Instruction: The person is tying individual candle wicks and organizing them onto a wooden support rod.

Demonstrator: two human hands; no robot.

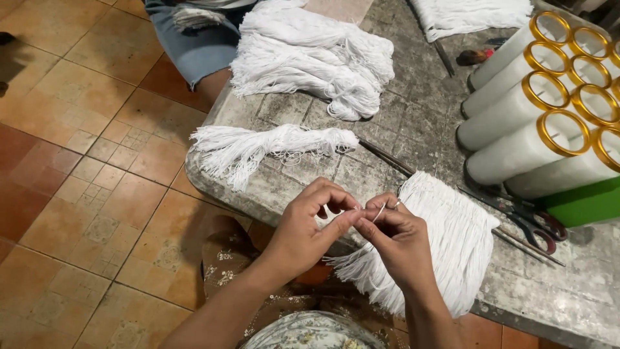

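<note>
**Pinching a strand at the table edge**

I am holding my left hand (309, 223) and right hand (395, 240) together at about 6 o'clock in my view, fingertips meeting. My left thumb and forefinger are closing narrowly on a thin white strand (380, 212), the other fingers curling loosely above. My right fingers are folding tight around the same strand, pinching it just beside the left fingertips; the gap between the two pinches is barely showing.

The strand is rising from the fringe (445, 249), a flat sheet of white threads that is lying over the table's near edge at 4 o'clock from my hands and hanging down past it. Some loose ends are straying out under my right palm.

The table (413, 129) is looking worn, grey and mottled. A small bundle (271, 148) of white threads is lying at 11 o'clock from my hands, and a bigger heap (310, 58) is sitting further off at 12 o'clock. Scissors (526, 220) with dark red handles are resting at 3 o'clock, just beside the fringe. The floor (77, 148) at 9 o'clock is showing orange and brown tiles. Another person's knee in blue denim (200, 48) is showing at the far edge.

At 2 o'clock, white tubes (523, 106) with gold rims are lying stacked on their sides in a green box (584, 203).
</note>
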